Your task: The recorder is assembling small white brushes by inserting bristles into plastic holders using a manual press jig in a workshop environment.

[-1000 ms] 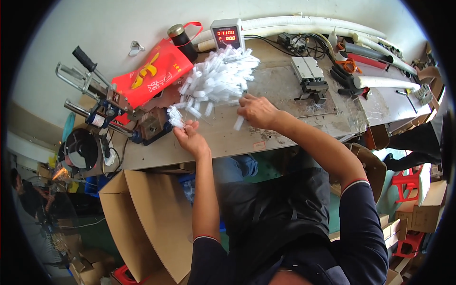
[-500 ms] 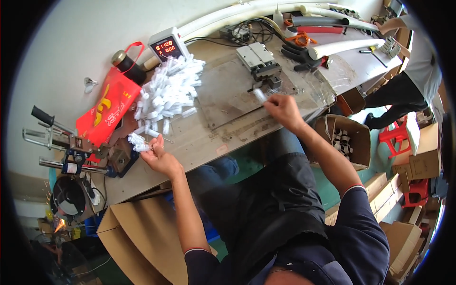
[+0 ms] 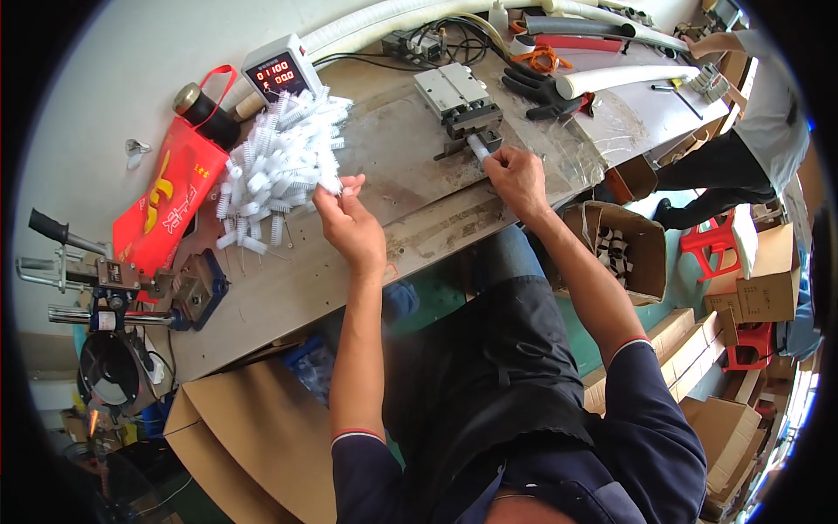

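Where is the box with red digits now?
In the head view, the display box stands at the back of the bench, left of centre, just behind the pile of white pieces and right of the black flask.

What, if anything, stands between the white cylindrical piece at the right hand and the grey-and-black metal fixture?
Nothing visible does. The right hand holds the white cylindrical piece at the near side of the grey-and-black metal fixture; whether they touch is unclear.

White brush (image 3: 477, 148) tilted, end at fixture (image 3: 453, 90); other brushes (image 3: 279, 162) heaped.
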The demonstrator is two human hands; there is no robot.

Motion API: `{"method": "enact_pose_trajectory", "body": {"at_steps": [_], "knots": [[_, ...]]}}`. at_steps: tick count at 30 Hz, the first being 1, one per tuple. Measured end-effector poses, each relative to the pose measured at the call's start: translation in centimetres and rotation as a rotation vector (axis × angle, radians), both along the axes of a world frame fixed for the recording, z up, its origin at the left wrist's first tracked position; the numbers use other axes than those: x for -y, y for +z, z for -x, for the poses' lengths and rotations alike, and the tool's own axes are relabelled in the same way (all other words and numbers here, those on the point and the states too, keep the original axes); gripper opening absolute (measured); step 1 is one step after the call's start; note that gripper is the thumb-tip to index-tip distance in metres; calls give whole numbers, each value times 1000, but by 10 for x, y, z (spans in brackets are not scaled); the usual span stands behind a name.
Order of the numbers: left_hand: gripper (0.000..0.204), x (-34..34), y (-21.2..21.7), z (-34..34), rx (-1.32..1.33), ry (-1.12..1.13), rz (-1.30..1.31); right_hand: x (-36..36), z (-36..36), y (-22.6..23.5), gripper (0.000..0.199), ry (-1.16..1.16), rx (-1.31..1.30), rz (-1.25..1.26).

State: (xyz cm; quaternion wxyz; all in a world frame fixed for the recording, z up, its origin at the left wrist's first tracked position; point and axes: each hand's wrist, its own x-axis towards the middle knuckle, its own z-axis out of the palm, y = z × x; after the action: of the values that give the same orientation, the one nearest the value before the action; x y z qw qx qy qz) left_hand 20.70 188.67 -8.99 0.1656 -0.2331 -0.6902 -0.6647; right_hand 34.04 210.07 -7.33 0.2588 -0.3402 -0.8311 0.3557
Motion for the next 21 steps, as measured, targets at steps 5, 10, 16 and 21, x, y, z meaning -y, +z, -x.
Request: {"method": "enact_pose_trajectory", "body": {"at_steps": [5, 10, 16, 21], "knots": [[25, 1, 1, -5, 29, -5, -20, -1, 7, -6, 23, -38, -55, -56], [25, 4, -3, -3, -11, 30, -11, 0, 11, -3, 23, -33, -35, -1], [26, 1, -6, -4, -22, 49, -9, -5, 12, 4, 26, -45, 25, 38], [32, -4, -1, -13, -20, 52, 130, -7, 15, 3, 29, -77, 28, 46]]}}
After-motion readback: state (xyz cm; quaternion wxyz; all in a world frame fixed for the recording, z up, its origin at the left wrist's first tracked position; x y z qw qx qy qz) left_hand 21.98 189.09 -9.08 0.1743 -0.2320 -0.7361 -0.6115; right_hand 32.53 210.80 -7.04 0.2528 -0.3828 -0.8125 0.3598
